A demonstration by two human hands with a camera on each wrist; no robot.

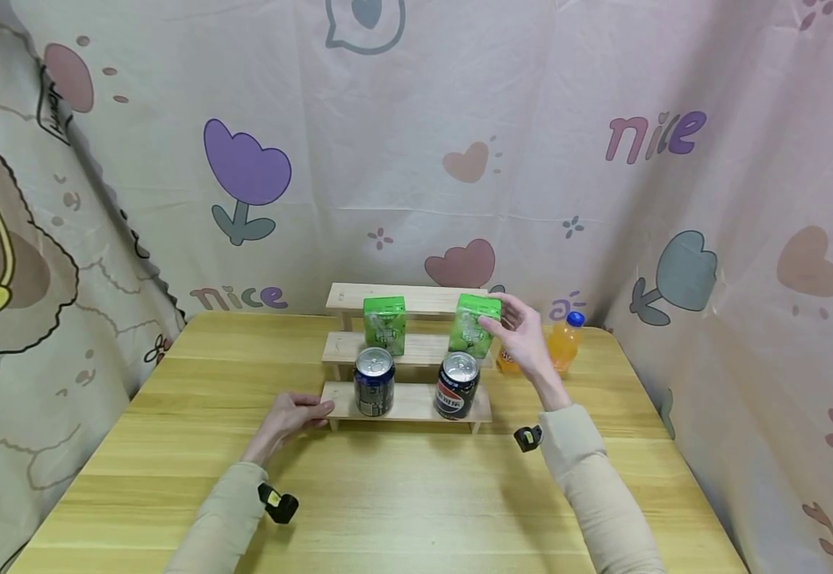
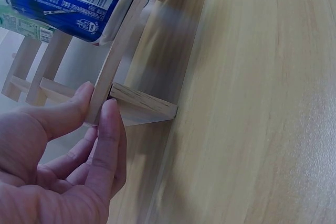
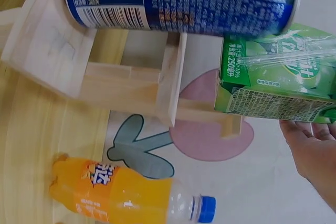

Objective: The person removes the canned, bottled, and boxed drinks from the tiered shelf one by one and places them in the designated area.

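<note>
A three-step wooden stand is on the table. My left hand pinches the left end of its lowest step between thumb and fingers, which the left wrist view shows closely. My right hand grips a green juice carton at the right of the middle step, thumb in front and fingers at its side. A second green juice carton stands at the left of that step. On the lowest step stand two dark blue cola cans, one left and one right.
Right of the stand, an orange soda bottle with a blue cap stands upright; another orange bottle is mostly hidden behind my right hand. A patterned curtain hangs behind the table and along its sides.
</note>
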